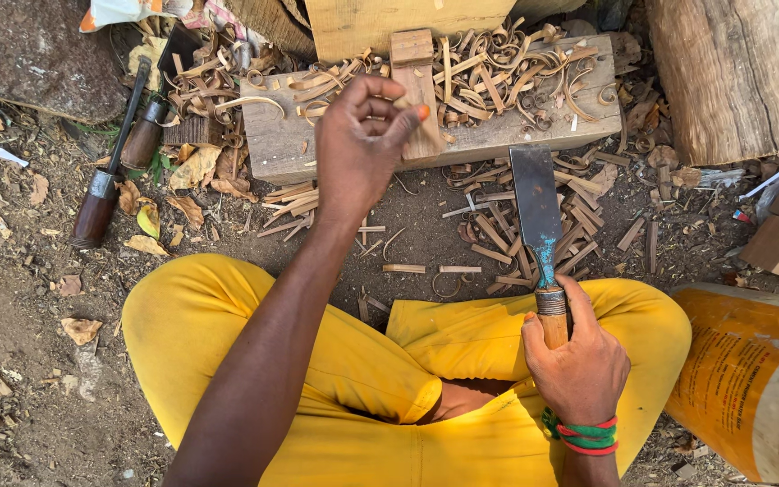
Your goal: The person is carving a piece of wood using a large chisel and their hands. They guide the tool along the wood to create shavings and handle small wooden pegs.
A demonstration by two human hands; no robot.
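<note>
Head view: the left hand [362, 135] pinches a small wood block [416, 86], which stands on a shaving-strewn plank [281, 149]. The right hand [579, 361] is clamped around a chisel [538, 216] handle, its blade pointing toward the plank. Two more chisels [123, 153] lie on the ground at left.

Wood piece [416, 95] on plank [516, 135], chisel [538, 225] right.

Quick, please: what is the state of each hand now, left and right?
Left hand: closed, fingers pinching the small upright wooden block on the grey plank.
Right hand: closed around the wooden handle of the broad flat steel chisel.
</note>
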